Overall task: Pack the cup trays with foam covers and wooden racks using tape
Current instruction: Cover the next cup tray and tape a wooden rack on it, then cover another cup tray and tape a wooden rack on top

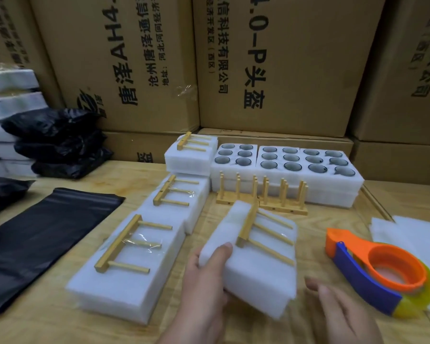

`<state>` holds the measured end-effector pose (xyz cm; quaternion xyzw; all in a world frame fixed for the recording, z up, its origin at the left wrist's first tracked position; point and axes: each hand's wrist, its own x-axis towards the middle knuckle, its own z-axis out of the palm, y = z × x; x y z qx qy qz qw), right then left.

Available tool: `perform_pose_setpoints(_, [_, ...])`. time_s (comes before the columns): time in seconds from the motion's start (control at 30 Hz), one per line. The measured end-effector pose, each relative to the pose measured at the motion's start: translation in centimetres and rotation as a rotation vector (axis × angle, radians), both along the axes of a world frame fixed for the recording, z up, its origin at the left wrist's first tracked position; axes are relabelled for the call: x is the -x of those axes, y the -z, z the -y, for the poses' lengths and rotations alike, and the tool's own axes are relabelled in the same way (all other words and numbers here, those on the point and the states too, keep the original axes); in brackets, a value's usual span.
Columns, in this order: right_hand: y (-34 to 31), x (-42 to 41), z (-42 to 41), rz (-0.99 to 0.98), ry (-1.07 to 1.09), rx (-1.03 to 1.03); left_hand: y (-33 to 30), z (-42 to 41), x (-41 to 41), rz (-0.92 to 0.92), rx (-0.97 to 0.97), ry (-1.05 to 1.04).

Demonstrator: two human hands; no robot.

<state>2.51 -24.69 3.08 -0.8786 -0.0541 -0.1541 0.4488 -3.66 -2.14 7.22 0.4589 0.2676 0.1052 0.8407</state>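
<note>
Rack (263, 234) pegs pointing lower-right

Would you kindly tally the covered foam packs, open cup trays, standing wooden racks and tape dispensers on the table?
Covered foam packs: 4, one held in the left hand
Open cup trays: 3
Standing wooden racks: 2
Tape dispensers: 1
Total: 10

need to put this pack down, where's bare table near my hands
Bare wood lies between the held pack and the tape dispenser, and along the near edge below the taped packs. Crowded: the cup trays and standing racks behind.
</note>
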Motion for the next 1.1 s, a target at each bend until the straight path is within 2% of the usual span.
perform_pose_setpoints(0.03, [0.8, 0.7, 1.1, -0.046, -0.129, 0.005, -0.5, -0.7, -0.2, 0.025, -0.006, -0.022])
perform_pose_setpoints(0.07, [2.3, 1.9, 0.0, -0.039, -0.181, 0.172, -1.2, -1.4, -0.3, 0.050, -0.006, -0.043])
perform_pose_setpoints(0.1, [2.2, 1.7, -0.8, -0.162, -0.313, 0.257, -1.8, -2.4, -0.6, 0.074, 0.003, -0.063])
perform_pose_setpoints(0.13, [1.2, 1.1, -2.1, -0.259, -0.316, 0.224, -2.6, -3.6, -1.0, 0.092, 0.017, -0.094])
perform_pose_setpoints(0.2, [0.9, 0.5, -2.1, -0.341, -0.295, 0.349, -4.2, -6.0, -1.9, 0.121, 0.040, -0.162])
perform_pose_setpoints(0.27, [2.2, 1.9, -0.7, -0.222, -0.281, 0.495, -5.6, -8.6, -2.9, 0.141, 0.037, -0.201])
perform_pose_setpoints(0.33, [2.3, 2.4, -1.1, -0.192, -0.259, 0.547, -6.3, -11.0, -4.0, 0.148, 0.059, -0.226])
perform_pose_setpoints(0.43, [0.9, 1.1, -1.7, -0.329, -0.333, 0.492, -6.4, -14.1, -5.5, 0.142, 0.084, -0.265])
perform_pose_setpoints(0.47, [1.0, 1.1, -1.8, -0.303, -0.357, 0.523, -6.2, -14.9, -6.0, 0.133, 0.089, -0.276])
perform_pose_setpoints(0.53, [1.6, 2.3, -0.9, -0.109, -0.297, 0.668, -5.9, -16.4, -7.0, 0.118, 0.103, -0.293])
perform_pose_setpoints(0.6, [1.9, 2.4, -1.2, -0.086, -0.274, 0.721, -5.4, -17.5, -7.9, 0.108, 0.103, -0.307])
perform_pose_setpoints(0.7, [1.5, 2.5, -1.3, -0.145, -0.259, 0.678, -4.7, -18.5, -8.9, 0.081, 0.046, -0.313])
perform_pose_setpoints(0.83, [1.5, 3.0, -1.8, -0.085, -0.237, 0.667, -4.3, -18.8, -9.7, 0.048, 0.031, -0.321])
perform_pose_setpoints(0.9, [1.7, 2.7, -1.8, -0.023, -0.206, 0.547, -4.2, -18.9, -10.0, 0.044, 0.059, -0.339])
perform_pose_setpoints(1.0, [2.2, 3.2, -1.5, -0.034, -0.305, 0.518, -4.3, -19.0, -10.4, 0.044, 0.073, -0.359])
perform_pose_setpoints(1.03, [2.2, 3.3, -1.4, 0.047, -0.367, 0.550, -4.3, -19.1, -10.5, 0.045, 0.076, -0.363])
perform_pose_setpoints(1.07, [1.3, 3.5, -1.4, 0.020, -0.360, 0.597, -4.4, -19.1, -10.7, 0.044, 0.076, -0.365])
perform_pose_setpoints(1.1, [1.5, 4.0, -1.3, 0.025, -0.295, 0.547, -4.4, -19.1, -10.8, 0.038, 0.069, -0.364])
